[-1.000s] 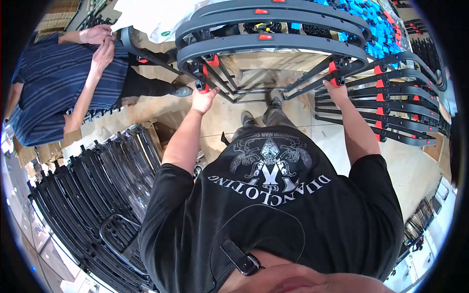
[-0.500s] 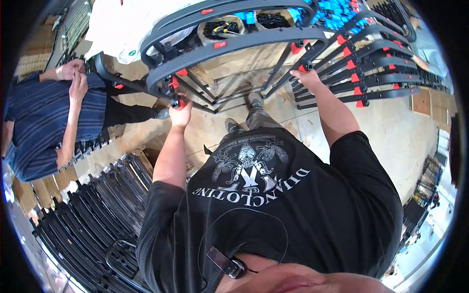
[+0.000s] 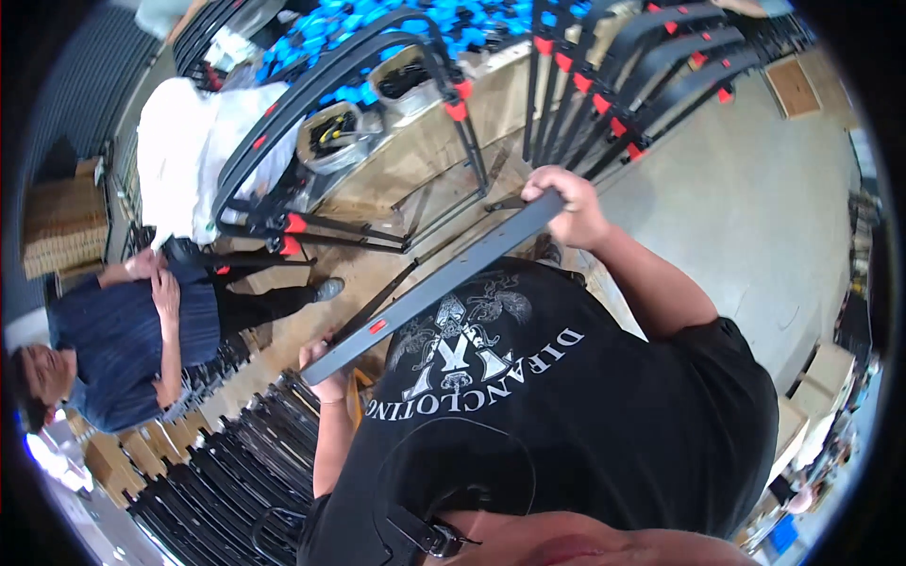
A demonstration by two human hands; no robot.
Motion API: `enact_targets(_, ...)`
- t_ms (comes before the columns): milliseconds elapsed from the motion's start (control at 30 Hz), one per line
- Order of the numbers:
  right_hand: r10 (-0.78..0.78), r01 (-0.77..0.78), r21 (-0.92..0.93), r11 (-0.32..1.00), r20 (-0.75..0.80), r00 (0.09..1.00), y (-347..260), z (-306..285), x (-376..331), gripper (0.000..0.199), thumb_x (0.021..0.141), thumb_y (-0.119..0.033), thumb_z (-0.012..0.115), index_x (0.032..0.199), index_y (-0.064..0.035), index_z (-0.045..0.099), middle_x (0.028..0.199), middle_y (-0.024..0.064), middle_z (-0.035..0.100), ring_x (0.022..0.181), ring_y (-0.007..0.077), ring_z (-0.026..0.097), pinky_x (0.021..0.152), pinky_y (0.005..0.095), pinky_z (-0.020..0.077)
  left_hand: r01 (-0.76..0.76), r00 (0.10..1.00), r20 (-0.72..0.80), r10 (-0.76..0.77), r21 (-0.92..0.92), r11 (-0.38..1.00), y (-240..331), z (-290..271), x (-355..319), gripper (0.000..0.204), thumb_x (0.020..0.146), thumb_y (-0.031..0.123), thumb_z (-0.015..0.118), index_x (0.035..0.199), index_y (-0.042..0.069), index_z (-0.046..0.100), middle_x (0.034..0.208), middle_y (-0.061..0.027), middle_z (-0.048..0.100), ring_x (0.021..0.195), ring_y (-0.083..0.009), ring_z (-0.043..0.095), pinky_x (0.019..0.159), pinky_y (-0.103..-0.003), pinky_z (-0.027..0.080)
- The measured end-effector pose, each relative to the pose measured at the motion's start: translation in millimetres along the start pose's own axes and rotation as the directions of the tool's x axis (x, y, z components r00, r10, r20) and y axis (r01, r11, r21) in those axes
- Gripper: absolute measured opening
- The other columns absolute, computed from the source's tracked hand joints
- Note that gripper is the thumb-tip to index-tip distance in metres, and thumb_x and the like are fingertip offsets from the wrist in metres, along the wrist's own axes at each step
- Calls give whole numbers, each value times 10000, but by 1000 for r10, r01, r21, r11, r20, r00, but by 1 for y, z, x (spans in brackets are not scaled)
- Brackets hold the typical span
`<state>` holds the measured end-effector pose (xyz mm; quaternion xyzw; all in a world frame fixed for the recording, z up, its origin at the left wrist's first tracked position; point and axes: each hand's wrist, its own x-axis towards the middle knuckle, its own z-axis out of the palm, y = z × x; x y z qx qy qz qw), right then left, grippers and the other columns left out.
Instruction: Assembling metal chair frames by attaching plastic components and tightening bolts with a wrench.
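Note:
Close to my chest I hold a dark grey metal frame, its long flat top bar slanting from lower left to upper right. A small red label sits near the bar's left end. My left hand is closed around that left end, its fingers partly hidden behind the bar. At the opposite end my right hand grips the bar, fingers wrapped over the edge. Thin dark legs show beyond the bar, mostly covered by it. Past them stands another curved black frame with red clips on its legs.
Several more black frames with red clips lean at the far right. Behind are blue plastic parts and two tubs of small black pieces. A co-worker stands at left. Dark bars are stacked at lower left.
The frame in my hands has come up and toward my chest, away from the other standing frame, and its top bar now slants. My view has turned, so the surroundings appear rotated.

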<state>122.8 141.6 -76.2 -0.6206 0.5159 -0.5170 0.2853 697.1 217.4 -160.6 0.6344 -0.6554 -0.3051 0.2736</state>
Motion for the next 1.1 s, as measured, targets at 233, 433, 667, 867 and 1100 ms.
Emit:
enact_targets(233, 171, -159, 194, 968, -44, 984, 3, -156, -39, 132, 824, 55, 646, 855, -36, 556, 834, 64, 655, 771, 145, 620, 713, 320, 495, 41, 981, -141, -131, -512, 858, 208, 53, 40, 242, 1041, 199, 532, 1025, -27, 618, 1115, -207, 695, 1034, -265, 679, 926, -377, 549)
enact_targets(433, 66, -59, 33, 998, -303, 951, 50, -360, -41, 362, 805, -240, 702, 1075, -5, 651, 879, 10, 645, 840, 86, 586, 771, 290, 504, -268, 950, 85, 300, -268, 925, 424, 126, 92, 192, 837, 38, 715, 1001, -40, 651, 961, -84, 665, 928, -163, 642, 846, -306, 496)
enact_targets(667, 141, -318, -533, 784, -347, 927, 55, -559, 24, 163, 829, -96, 646, 956, -39, 731, 805, 88, 718, 760, 183, 657, 727, 355, 535, -241, 842, 341, 417, -454, 858, 533, 303, 95, 146, 792, 13, 744, 916, 11, 667, 796, 23, 633, 715, -60, 559, 655, -238, 468)
enact_targets(867, 98, -684, -645, 340, -699, 708, 64, -626, 43, 337, 750, -262, 769, 981, -19, 744, 941, 215, 742, 902, 329, 726, 818, 397, 564, -171, 828, 416, 375, -449, 877, 589, 417, 87, 144, 761, 39, 724, 867, -7, 638, 753, 10, 614, 666, -77, 533, 621, -263, 468)
enact_targets(1100, 547, -839, -228, 494, -669, 504, 104, -622, 40, 354, 833, -308, 717, 991, 6, 762, 903, 185, 735, 875, 309, 734, 793, 460, 586, -386, 818, 284, 500, -373, 844, 591, 508, 115, 100, 790, 65, 665, 853, 22, 601, 736, -36, 612, 696, -134, 606, 657, -349, 542)
